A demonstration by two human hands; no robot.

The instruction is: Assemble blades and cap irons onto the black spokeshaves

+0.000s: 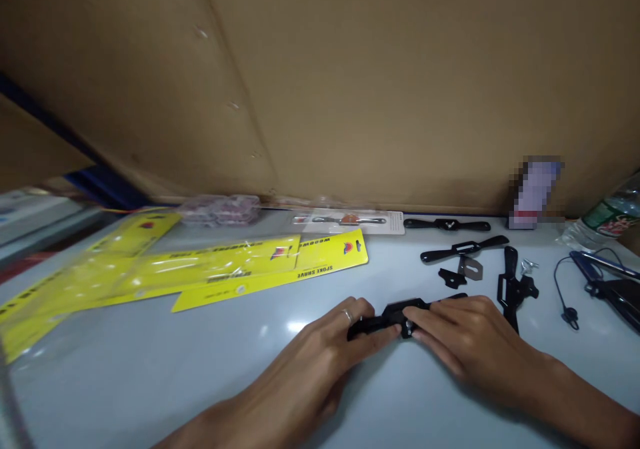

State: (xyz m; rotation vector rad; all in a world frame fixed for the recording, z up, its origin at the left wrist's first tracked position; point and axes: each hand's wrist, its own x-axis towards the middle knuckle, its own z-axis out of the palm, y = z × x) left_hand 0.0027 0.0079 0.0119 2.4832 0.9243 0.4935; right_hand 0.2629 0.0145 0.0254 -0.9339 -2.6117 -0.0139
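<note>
A black spoke shave (380,322) lies across the front of the table, between my two hands. My left hand (325,342) wraps its fingers round the left handle, its thumb reaching to the middle plate. With thumb and forefinger, my right hand (465,332) pinches at a small silver screw (409,327) in the middle of the tool, covering most of the right handle. Behind my right hand lie a spoke shave body (465,249), a black cap plate (451,278) and a grey blade (473,268). Another body (510,282) sits beside several loose screws (529,266).
Yellow spoke shave cards (330,267) with clear plastic blisters spread over the left side. Along the back are a packaged tool (350,221), an assembled spoke shave (447,225) and a plastic-wrapped pack (220,209). A bottle (607,215) and a dark blue-handled object (607,289) stand at right.
</note>
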